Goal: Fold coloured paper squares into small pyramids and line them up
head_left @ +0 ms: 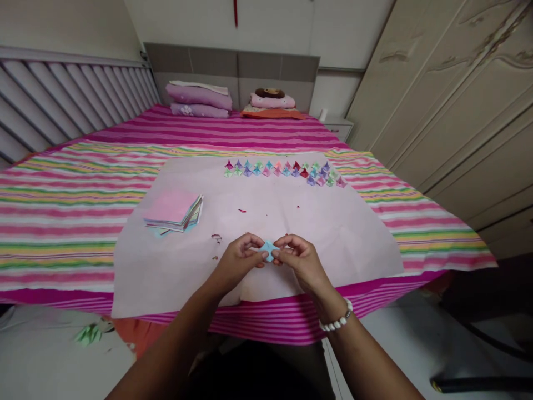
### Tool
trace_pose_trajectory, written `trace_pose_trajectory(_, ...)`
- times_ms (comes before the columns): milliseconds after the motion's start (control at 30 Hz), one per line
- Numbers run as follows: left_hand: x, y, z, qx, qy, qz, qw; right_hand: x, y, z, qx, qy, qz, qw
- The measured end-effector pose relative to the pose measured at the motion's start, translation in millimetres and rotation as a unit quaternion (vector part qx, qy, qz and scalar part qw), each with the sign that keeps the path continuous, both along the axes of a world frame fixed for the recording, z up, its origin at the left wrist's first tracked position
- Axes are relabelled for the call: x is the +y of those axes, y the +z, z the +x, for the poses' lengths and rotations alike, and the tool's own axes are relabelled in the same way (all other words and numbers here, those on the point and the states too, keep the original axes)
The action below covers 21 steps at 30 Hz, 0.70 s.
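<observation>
A small light-blue folded paper is held between my two hands, above the near part of a pale sheet. My left hand pinches its left corner with thumb and fingers. At the opposite corner my right hand pinches it the same way, a white bead bracelet on that wrist. Diagonal crease lines show on the paper's face. To the left of my hands lies a stack of square coloured paper, pink on top. Farther back, several small folded paper pieces stand in rows, in many colours.
The sheet lies on a bed with a striped cover. Small dark red scraps are scattered on it. Folded bedding sits by the headboard. A wardrobe stands at the right, and crumpled green paper is on the floor.
</observation>
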State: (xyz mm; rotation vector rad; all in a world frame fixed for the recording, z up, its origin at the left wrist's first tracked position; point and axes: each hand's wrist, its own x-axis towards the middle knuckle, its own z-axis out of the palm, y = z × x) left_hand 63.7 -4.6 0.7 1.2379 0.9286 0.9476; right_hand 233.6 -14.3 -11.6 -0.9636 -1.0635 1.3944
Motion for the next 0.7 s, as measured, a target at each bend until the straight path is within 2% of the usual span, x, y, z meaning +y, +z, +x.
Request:
trace_pose_trajectory(100,0.1,-0.7,-1.0,0.003,-0.006,-0.025,1.000,0.6,-0.3,-0.5,0.008,0.015,-0.002,1.000)
trace_pose_trajectory(267,-0.5,0.6,1.4,-0.002,0.015,-0.009,1.000,1.3,1.8,-1.5,0.001,0.041,-0.006,0.999)
trace_pose_trajectory(700,-6.3,0.8,7.6,-0.028,0.062,0.005,0.998,1.2,10.1,-7.3,0.041,0.009,-0.040,0.998)
